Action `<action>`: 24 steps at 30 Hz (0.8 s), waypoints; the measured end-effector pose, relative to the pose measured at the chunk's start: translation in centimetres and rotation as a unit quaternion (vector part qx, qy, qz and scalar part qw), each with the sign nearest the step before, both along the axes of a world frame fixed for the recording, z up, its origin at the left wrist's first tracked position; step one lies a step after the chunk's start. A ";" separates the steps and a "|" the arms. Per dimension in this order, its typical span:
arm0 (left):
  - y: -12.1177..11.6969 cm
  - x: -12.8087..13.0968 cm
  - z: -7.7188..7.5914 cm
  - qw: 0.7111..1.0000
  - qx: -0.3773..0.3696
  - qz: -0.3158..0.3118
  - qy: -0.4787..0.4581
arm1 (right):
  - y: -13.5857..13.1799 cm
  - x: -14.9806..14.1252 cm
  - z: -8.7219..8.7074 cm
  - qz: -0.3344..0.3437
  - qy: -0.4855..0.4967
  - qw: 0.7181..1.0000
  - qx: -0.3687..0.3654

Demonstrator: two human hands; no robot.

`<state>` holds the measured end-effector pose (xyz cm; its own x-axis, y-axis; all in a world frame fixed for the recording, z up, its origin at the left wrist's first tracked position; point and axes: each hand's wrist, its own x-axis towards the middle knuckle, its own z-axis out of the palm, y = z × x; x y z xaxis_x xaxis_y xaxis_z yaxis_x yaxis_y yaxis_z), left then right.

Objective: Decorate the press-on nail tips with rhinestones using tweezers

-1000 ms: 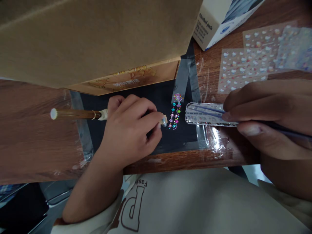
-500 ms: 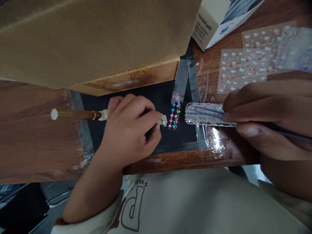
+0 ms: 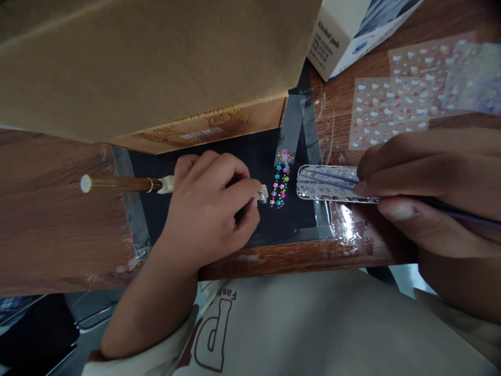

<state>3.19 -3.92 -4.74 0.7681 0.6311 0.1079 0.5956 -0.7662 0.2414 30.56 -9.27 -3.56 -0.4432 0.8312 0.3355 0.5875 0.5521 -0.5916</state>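
Observation:
My left hand (image 3: 211, 209) rests over a black mat, its thumb and index finger pinching a small pale yellowish piece with a glittery, silvery decoration (image 3: 262, 195); its kind is hard to tell. From behind the hand sticks out a brown-gold rod with a pale end (image 3: 117, 183); whether my fingers touch it is hidden. My right hand (image 3: 426, 193) grips dark purple tweezers (image 3: 332, 180), tips pointing left over a long clear case of small rhinestones (image 3: 344, 197). Between the hands lie colourful flower gem stickers (image 3: 280, 183) in a loop.
A large brown cardboard box (image 3: 164, 62) stands at the back of the black mat (image 3: 282, 230). An alcohol pads box (image 3: 332, 42) is at the back right. Sticker sheets (image 3: 391, 112) lie on the wooden table (image 3: 50, 224) behind my right hand.
Hardly anything differs. The tweezers and my right hand have shifted very slightly left, and the small piece in my left fingers is turned a little.

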 end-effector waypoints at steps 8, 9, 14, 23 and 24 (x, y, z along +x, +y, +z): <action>0.0 -0.1 0.0 1.000 0.002 0.004 -0.004 | 0.1 0.0 0.2 0.003 -0.003 1.000 -0.003; 0.0 -0.1 0.0 1.000 0.002 0.002 -0.004 | 0.1 -0.1 0.3 0.005 0.001 1.000 -0.010; 0.1 0.0 0.0 1.000 -0.003 0.001 0.001 | 0.3 -0.3 0.6 0.006 0.042 0.999 -0.028; -0.1 -0.1 0.1 1.000 0.011 0.008 -0.014 | 0.8 0.0 0.7 0.042 0.020 0.999 0.015; -0.1 -0.2 0.1 1.000 0.016 0.012 -0.020 | 0.7 0.1 0.7 0.048 0.012 0.998 0.028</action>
<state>2.98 -4.05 -4.61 0.7470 0.6459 0.1577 0.6051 -0.7587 0.2413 30.61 -8.54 -2.89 -0.5111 0.7650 0.3918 0.5162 0.6377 -0.5717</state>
